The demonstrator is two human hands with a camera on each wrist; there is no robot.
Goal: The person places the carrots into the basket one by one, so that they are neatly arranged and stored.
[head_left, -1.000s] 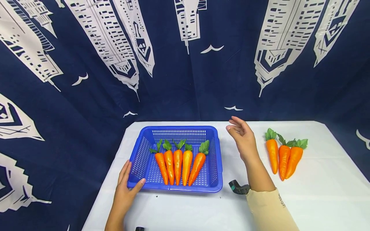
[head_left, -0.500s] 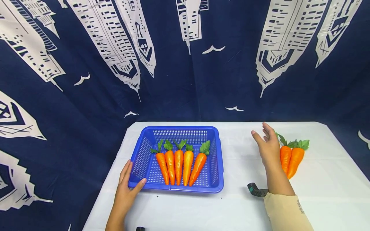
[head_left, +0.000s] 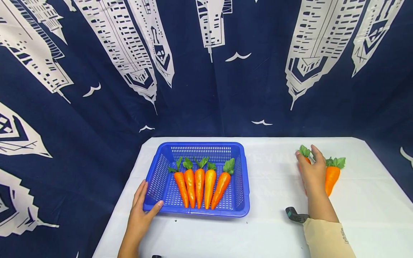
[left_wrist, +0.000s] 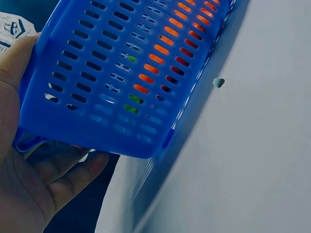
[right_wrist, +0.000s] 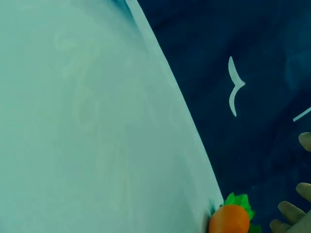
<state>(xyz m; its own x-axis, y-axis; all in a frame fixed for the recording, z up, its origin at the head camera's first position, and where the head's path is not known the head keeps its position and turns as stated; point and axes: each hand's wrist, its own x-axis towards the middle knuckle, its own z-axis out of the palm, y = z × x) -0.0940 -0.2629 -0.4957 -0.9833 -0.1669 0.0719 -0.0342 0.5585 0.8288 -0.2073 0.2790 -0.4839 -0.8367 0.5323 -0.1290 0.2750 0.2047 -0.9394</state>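
A blue plastic basket (head_left: 196, 212) with slotted walls stands on the table, holding several orange carrots (head_left: 200, 186) with green leaves, side by side. My left hand (head_left: 139, 215) touches its front left corner, thumb on the front rim and fingers straight along the left side; the left wrist view shows those fingers (left_wrist: 73, 182) loosely extended by the basket wall (left_wrist: 112, 131). On the right, my right hand (head_left: 312, 173) is over the loose carrots, thumb and fingers spread around the top of the leftmost carrot (head_left: 302, 161). Another carrot (head_left: 332, 177) shows beyond it; the middle one is mostly hidden.
A white tabletop (head_left: 271, 186) lies under everything. A navy curtain (head_left: 193, 93) with white buildings and birds hangs behind its far edge. A black wrist device (head_left: 296, 216) sits on my right wrist. Tiny dark specks dot the table before the basket.
My right hand has moved right, from beside the basket to the loose carrots, and lowered over them. My left hand and the basket have stayed in place.
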